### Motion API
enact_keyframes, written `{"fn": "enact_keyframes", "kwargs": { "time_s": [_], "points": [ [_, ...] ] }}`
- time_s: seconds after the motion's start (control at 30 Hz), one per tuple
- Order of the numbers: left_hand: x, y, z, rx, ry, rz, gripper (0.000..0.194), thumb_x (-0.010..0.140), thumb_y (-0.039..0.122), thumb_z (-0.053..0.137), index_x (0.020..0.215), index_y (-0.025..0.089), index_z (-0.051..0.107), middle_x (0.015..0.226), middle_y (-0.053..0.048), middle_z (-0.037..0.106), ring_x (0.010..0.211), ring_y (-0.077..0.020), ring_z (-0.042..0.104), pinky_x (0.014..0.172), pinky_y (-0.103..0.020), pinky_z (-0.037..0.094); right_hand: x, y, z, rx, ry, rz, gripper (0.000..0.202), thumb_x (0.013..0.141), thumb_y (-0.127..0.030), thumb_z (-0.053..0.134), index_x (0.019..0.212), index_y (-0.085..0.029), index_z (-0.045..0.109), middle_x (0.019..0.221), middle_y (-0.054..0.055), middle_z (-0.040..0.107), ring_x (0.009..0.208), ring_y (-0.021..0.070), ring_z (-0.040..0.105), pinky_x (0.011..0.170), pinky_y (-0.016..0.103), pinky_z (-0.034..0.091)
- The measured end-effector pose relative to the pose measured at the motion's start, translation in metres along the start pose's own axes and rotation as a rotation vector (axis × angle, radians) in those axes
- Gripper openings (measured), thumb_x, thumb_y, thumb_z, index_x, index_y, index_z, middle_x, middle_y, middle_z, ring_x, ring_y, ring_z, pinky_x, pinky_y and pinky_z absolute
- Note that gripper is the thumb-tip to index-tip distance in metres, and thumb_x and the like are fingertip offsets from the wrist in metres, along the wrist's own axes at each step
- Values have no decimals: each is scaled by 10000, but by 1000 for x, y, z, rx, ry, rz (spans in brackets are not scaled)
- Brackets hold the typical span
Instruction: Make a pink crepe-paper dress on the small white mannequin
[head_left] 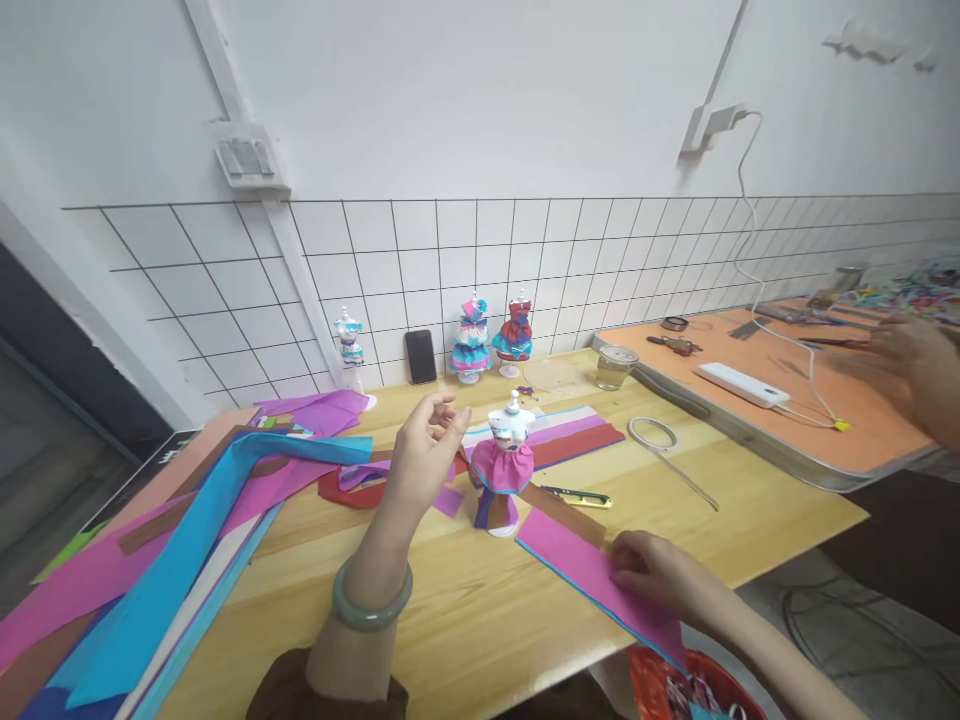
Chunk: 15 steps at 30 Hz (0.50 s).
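A small white dress-form mannequin [510, 430] stands upright on the wooden table, wearing a gathered pink skirt [504, 468]. Just left of it, my left hand [431, 440] is raised with thumb and curled fingers apart, nothing visible in it. My right hand [654, 568] has its fingers closed on the right part of a pink strip with a blue edge [574, 575], apparently crepe paper. That strip lies slanting from the mannequin's base to the table's front edge. A brown strip [574, 515] lies behind it, near a yellow box cutter [581, 497].
Dressed mannequins [470, 345] and a phone [421, 357] stand by the wall. Coloured strips [225, 520] cover the left side. A lidded glass [616, 368] and coiled cord [652, 433] are right. Another person's hand [919, 365] is over the orange table [840, 390]. A red bag [652, 685] sits below.
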<state>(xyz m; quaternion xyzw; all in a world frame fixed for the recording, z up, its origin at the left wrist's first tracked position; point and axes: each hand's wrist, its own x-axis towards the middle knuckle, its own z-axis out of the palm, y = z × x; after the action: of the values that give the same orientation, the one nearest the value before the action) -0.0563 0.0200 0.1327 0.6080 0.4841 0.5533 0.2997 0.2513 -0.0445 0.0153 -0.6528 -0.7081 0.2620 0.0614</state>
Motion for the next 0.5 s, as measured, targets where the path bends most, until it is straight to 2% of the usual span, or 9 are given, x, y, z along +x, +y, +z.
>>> {"fn": "enact_keyframes", "kwargs": {
  "time_s": [0.13,0.27,0.5],
  "points": [
    [-2,1,2,-7,2,-8,381,783,444,597,1057,179,583,894,-48,604,773,-141,568,662,-241,446,-1,-4,2,-58,7,53,80,720,-224,514,718,-167,570,762,55,653,701,182,587,590,256,367],
    [-2,0,4,22,-9,-4,375,795,446,584,1057,178,584,905,-50,610,782,-141,570,674,-246,445,-4,-4,4,-44,3,-26,66,706,-191,494,649,-169,519,748,45,634,681,166,560,583,247,358],
    [-1,-3,6,-3,-28,-7,371,803,435,578,1066,173,580,916,-55,614,846,-154,585,703,-254,452,-20,-12,-13,124,-69,-38,54,716,-206,504,679,-167,501,672,-4,590,631,132,507,531,222,310]
  ]
}}
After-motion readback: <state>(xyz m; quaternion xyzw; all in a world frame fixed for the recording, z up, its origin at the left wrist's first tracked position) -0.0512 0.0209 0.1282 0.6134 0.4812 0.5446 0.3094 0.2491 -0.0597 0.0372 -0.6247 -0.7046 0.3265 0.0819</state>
